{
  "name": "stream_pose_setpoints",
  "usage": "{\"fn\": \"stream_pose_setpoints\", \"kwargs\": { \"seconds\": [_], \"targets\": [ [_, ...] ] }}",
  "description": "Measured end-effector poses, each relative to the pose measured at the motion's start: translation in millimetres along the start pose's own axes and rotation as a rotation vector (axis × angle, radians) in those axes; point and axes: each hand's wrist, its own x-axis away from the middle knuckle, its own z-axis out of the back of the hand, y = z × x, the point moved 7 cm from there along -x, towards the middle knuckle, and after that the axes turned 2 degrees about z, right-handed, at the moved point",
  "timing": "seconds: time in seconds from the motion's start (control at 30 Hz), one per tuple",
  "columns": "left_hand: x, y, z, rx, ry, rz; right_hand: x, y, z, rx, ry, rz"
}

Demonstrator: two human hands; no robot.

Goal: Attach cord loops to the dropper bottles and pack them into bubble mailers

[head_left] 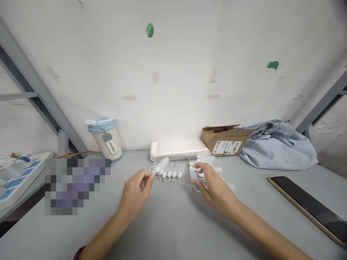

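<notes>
Several small white tubes (172,169) with thin cord loops lie side by side in a row on the grey table (168,224). At the row's left end, one tilted tube (163,165) rests over its neighbours. My left hand (137,189) is closed in a pinch at that tube's cord end; the fingers cover the exact grip. To the right, my right hand (214,184) has its thumb and index finger curved around the ends of a single tube (192,173), its cord hanging below. Behind and under this hand lies a loose pile of similar tubes (217,169), partly hidden.
A stack of flat white boxes (179,147) stands against the wall, beside an opened cardboard box (226,141) and a blue cloth (279,150). A lidded cup (107,141) and power strip (24,177) are left. A phone (306,206) lies right. A blurred item (78,187) sits left.
</notes>
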Motion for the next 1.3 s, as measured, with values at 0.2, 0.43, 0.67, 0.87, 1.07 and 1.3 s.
{"fn": "stream_pose_setpoints", "kwargs": {
  "seconds": [0.2,0.43,0.67,0.87,1.07,1.3],
  "targets": [
    [-4,-15,-6.0,-0.085,0.097,-0.008,-2,5,-21,0.441,-0.137,0.080],
    [-8,-20,-9.7,-0.065,0.068,0.012,1,5,-30,0.505,-0.193,0.066],
    [-11,-27,-16.5,-0.069,-0.003,0.027,2,4,-31,0.458,-0.187,0.074],
    [-10,-26,-12.2,-0.060,0.027,0.083,2,3,-31,0.467,-0.176,0.025],
    [-4,-9,-8.4,-0.014,0.056,0.017,-3,12,-13,0.296,-0.023,-0.060],
    [16,23,-22.3,0.071,-0.079,-0.205,-3,13,7,-0.334,0.090,-0.252]
  ]
}}
